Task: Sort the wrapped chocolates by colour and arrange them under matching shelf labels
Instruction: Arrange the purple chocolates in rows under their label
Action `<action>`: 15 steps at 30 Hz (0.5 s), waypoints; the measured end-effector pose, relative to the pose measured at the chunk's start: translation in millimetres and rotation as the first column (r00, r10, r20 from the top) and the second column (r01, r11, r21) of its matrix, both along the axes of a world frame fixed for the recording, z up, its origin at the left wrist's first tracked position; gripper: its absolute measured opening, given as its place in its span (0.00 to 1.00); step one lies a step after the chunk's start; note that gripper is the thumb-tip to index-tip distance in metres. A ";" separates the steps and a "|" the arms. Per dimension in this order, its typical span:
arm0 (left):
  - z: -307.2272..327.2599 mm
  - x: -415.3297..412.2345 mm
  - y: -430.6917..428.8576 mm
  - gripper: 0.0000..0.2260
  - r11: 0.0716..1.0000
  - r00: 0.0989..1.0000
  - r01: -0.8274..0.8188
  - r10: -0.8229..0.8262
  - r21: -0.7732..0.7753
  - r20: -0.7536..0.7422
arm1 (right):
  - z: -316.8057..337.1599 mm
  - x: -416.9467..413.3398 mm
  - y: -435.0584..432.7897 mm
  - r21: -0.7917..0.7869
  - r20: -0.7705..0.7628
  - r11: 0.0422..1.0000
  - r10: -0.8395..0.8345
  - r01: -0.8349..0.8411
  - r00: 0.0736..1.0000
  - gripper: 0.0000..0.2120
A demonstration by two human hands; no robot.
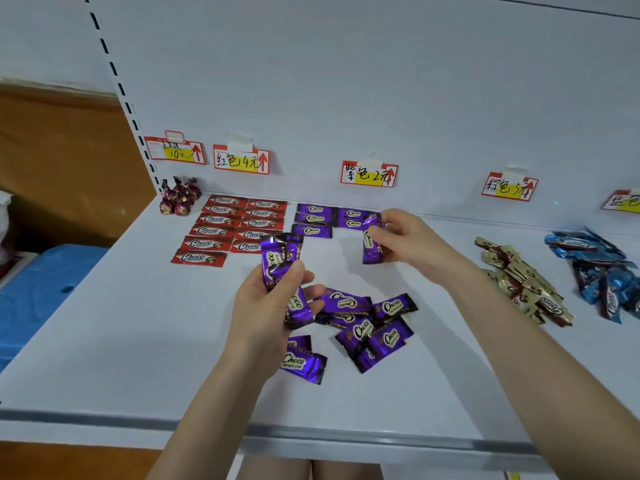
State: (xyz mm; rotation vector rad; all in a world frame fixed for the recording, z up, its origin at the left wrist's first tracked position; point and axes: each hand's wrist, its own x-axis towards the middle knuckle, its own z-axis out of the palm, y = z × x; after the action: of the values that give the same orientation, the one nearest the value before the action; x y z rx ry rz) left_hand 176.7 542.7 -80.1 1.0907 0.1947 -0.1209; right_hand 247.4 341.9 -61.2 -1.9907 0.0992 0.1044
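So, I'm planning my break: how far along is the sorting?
Red chocolates lie in rows under their label. Purple rows are started; the left hand grips several purple ones, the right hand pinches a purple chocolate. Purple pile, gold heap and blue heap remain.

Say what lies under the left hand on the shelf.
Loose purple chocolates lie on the shelf beneath the left hand, which grips a purple bunch. Whatever sits directly below the palm is hidden.
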 end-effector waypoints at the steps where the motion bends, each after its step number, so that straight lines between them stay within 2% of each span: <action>1: -0.4 0.9 0.4 0.04 1.000 1.000 -0.002 0.002 0.005 -0.004 | -2.0 10.3 -5.1 -0.183 -0.003 0.981 0.060 -0.060 0.998 0.05; 3: -1.5 2.6 0.5 0.04 1.000 1.000 -0.004 0.004 0.014 -0.011 | -6.5 27.2 -9.4 -0.467 -0.040 0.866 0.179 -0.176 0.983 0.12; 5: -2.3 4.3 0.5 0.04 1.000 1.000 -0.004 0.004 0.015 -0.017 | -10.1 37.9 -8.4 -0.603 -0.041 0.767 0.242 -0.217 0.969 0.16; 7: -3.6 6.0 1.1 0.04 1.000 1.000 -0.002 0.003 0.003 -0.019 | -14.7 42.1 -5.9 -0.663 0.007 0.727 0.247 -0.181 0.969 0.17; 11: -6.9 8.9 4.6 0.03 1.000 1.000 -0.015 0.015 0.007 -0.022 | -28.1 30.1 -4.2 -0.739 0.203 0.674 0.198 0.017 0.959 0.15; 15: -8.8 10.5 4.5 0.03 1.000 0.999 -0.015 0.015 -0.004 -0.030 | -46.2 13.3 -1.1 -0.790 0.226 0.612 0.226 0.042 0.948 0.15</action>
State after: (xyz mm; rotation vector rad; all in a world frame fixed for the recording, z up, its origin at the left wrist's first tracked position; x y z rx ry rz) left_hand 187.2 547.2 -88.8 1.0831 0.2297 -0.1244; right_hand 260.7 340.8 -107.4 -2.8900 -0.2062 -0.2337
